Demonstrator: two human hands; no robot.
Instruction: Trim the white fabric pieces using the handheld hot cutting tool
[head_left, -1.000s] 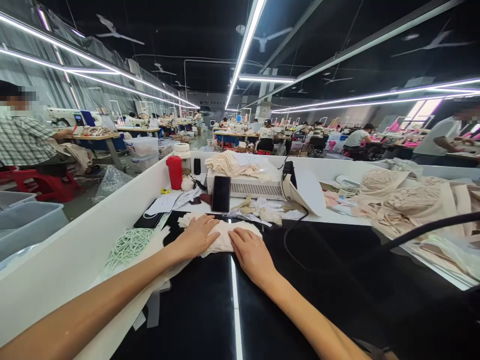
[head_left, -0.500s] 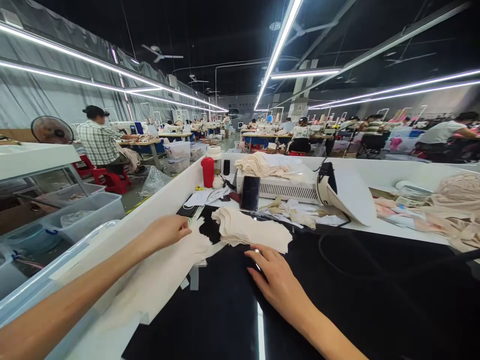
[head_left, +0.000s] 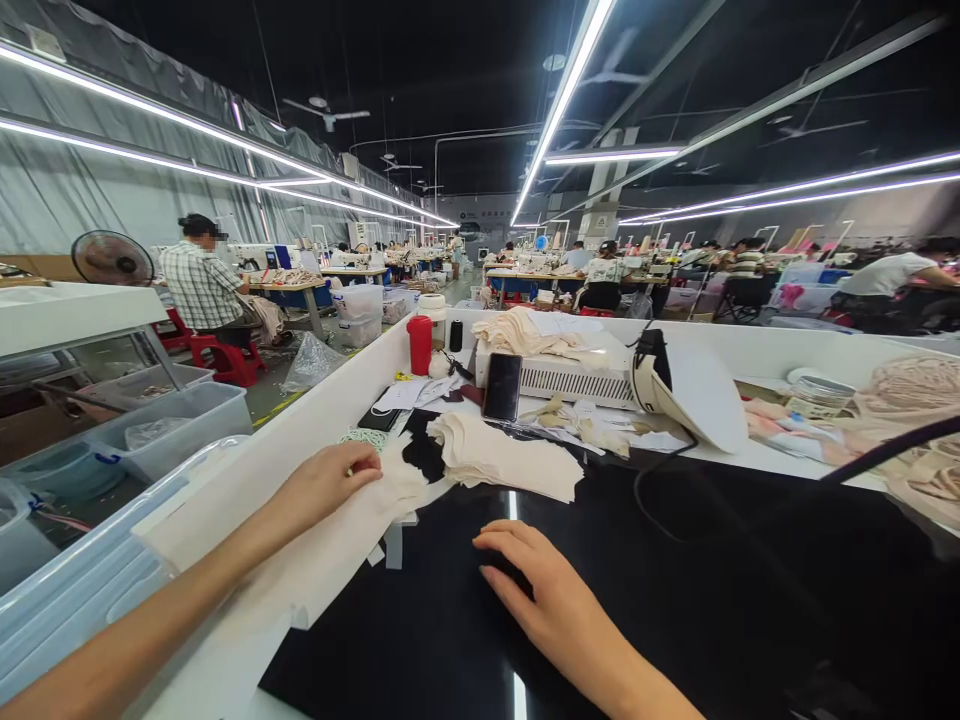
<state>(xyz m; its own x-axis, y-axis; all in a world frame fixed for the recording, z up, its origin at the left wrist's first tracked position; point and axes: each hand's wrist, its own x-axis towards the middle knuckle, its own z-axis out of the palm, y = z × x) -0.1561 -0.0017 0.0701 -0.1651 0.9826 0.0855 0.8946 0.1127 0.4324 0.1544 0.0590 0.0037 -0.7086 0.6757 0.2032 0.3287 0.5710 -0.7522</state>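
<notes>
My left hand point(head_left: 334, 480) has its fingers curled together over the cream fabric point(head_left: 300, 560) that lies along the left side of the table; whether it pinches the fabric's edge is hard to make out. My right hand point(head_left: 540, 585) hovers over or rests on the black table surface point(head_left: 427, 630), thumb and fingers apart, with nothing between them. Beyond it lies a fanned stack of cream cut pieces point(head_left: 510, 460). Small grey scraps point(head_left: 394, 547) stick out beside the long fabric.
A phone point(head_left: 502, 386) leans on a white vented box point(head_left: 577, 384). Near it stand a red cup point(head_left: 420, 345) and paper scraps point(head_left: 585, 425). A white lamp-like shade point(head_left: 705, 390) and black cable point(head_left: 885, 450) are at right. Blue-lidded bins point(head_left: 112, 560) flank the left edge.
My right hand has drawn back toward me, away from the stack of cut pieces. My left hand has shifted slightly, its fingers still curled. The view has moved a little.
</notes>
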